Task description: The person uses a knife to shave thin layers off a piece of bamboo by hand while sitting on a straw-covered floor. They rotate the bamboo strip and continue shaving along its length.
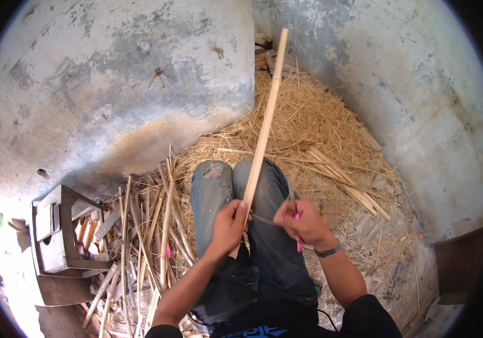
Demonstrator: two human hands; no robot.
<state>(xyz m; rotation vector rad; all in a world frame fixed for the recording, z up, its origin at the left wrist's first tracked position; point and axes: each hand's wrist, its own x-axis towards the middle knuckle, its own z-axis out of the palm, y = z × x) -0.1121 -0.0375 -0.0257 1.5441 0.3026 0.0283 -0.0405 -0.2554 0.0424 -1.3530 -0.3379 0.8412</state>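
Note:
A long, split bamboo strip (265,124) slants up and away from my lap, its lower end between my knees. My left hand (232,227) is closed around it near that lower end. To the right of the strip, my right hand (304,224) is curled into a fist over my right thigh. It grips a thin, greyish, blade-like tool (291,190) with bright pink bits showing by the fingers. Motion blurs this tool, and its exact kind cannot be made out. A thin dark streak runs from the fist toward the strip.
Loose straw and shavings (314,112) cover the ground ahead. Several split bamboo strips (348,180) lie at the right. Bamboo sticks (168,225) lean in a heap at my left, beside a worn box-like frame (55,236). Grey walls (140,73) stand close on both sides.

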